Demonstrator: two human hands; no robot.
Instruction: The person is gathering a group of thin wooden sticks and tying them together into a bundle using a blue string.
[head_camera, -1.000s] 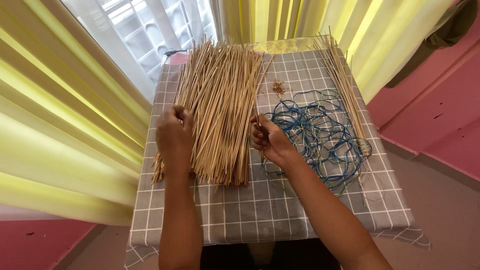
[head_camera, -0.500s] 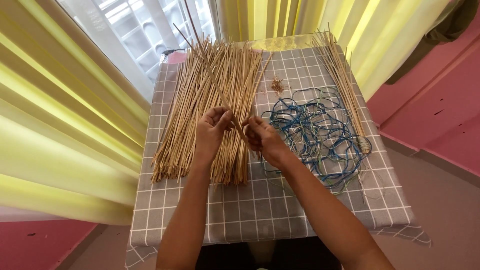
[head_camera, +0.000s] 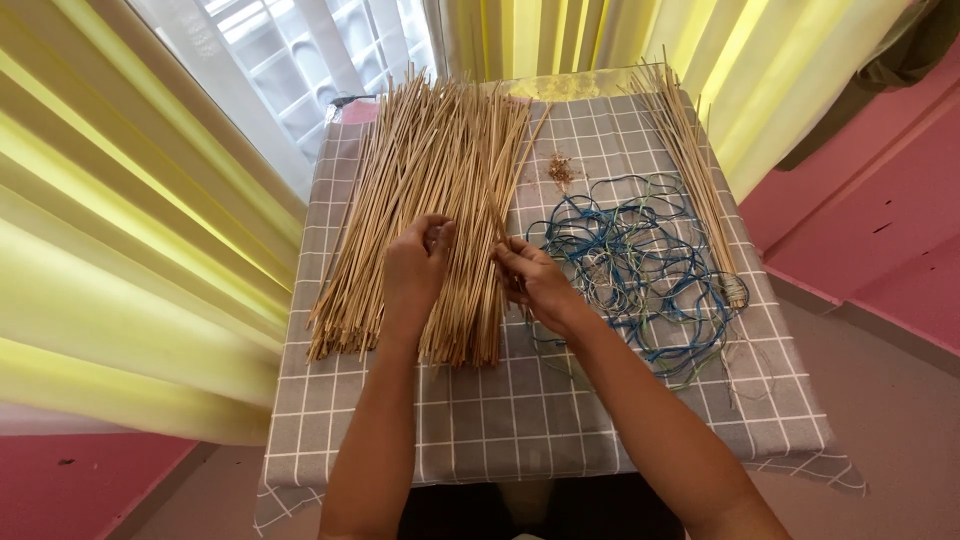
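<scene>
Head view showed your left hand (head_camera: 418, 268) had left the pile's edge, meeting your right hand (head_camera: 532, 282); both pinched thin sticks (head_camera: 440, 180).

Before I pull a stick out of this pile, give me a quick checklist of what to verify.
1. Left hand on the pile of thin sticks: ok, it rests on top, fingers curled.
2. Right hand at the pile's right edge: ok, fingertips touch the sticks.
3. A single stick pinched: cannot tell, the fingers hide the grip.
4. Blue cord tangle away from the pile: ok, it lies to the right, though near the right hand.
5. Smaller stick bundle out of the way: ok, along the right side of the checked tablecloth.
</scene>
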